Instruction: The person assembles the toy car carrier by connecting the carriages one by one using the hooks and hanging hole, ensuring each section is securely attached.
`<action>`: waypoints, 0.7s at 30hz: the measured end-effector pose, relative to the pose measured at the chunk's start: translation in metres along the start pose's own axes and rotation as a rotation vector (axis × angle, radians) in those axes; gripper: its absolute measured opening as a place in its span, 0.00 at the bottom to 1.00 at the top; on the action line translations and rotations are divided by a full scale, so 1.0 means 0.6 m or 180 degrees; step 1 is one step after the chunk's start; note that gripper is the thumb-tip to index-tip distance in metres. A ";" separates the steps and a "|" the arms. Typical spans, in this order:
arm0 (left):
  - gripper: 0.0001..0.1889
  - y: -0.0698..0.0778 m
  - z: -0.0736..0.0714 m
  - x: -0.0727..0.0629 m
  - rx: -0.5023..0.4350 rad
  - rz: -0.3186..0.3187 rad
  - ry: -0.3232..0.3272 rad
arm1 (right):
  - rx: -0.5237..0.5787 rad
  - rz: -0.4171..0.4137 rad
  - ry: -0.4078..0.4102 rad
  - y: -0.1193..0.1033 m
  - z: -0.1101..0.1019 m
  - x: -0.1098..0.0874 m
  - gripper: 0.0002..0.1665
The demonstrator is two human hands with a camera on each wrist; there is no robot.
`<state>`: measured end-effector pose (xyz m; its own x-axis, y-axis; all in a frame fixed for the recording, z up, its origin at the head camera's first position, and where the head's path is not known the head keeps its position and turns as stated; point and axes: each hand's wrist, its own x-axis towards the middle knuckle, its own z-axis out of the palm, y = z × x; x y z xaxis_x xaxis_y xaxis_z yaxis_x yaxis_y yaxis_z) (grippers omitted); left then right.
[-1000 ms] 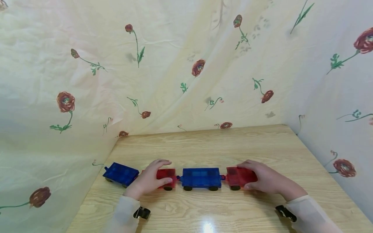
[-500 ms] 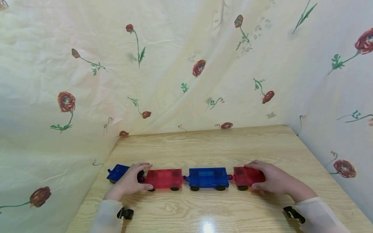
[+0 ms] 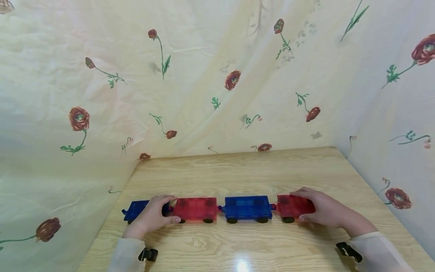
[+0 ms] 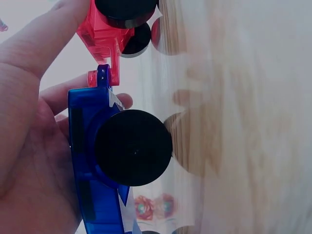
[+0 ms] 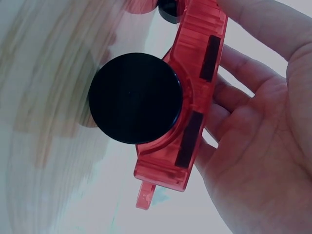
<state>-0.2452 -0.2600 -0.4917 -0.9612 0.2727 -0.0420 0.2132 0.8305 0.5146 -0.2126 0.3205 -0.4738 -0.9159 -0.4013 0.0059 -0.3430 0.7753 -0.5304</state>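
Four toy train cars, blue and red by turns, stand coupled in a row on the wooden table. In the head view my left hand [image 3: 151, 216] curls over the front end of the leftmost blue train car [image 3: 134, 209]. Its thumb reaches the near side of the red train car [image 3: 196, 209], and the fingers lie across the far side by the coupling. A second blue train car [image 3: 248, 207] sits between the hands. My right hand [image 3: 325, 207] grips the rightmost red train car [image 3: 291, 204], thumb near, fingers far. That car's black wheel [image 5: 136, 98] fills the right wrist view.
The table [image 3: 234, 170] has a light wood grain. Flower-printed fabric [image 3: 190, 94] hangs behind it and along both sides. Black clips [image 3: 148, 254] show at both pale sleeves.
My left hand has slid left from the red car to the blue one, which has swung from slanted to straight. My right hand and the row of cars have shifted right.
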 end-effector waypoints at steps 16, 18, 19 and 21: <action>0.48 0.015 -0.018 0.007 -0.0098 0.0030 -0.0062 | -0.0177 -0.0098 0.0098 -0.013 -0.015 0.007 0.44; 0.46 0.021 -0.026 0.009 -0.0153 0.0035 -0.0015 | -0.0245 -0.0132 0.0190 -0.018 -0.022 0.012 0.42; 0.44 0.023 -0.029 0.012 -0.0144 0.0071 0.0038 | -0.0283 -0.0156 0.0244 -0.020 -0.026 0.015 0.41; 0.41 0.027 -0.036 0.019 -0.0097 0.0223 0.0195 | -0.0351 -0.0183 0.0357 -0.026 -0.036 0.022 0.41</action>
<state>-0.2564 -0.2539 -0.4651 -0.9532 0.2986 0.0470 0.2757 0.7950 0.5403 -0.2238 0.3136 -0.4473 -0.9095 -0.3943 0.1312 -0.4106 0.8039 -0.4303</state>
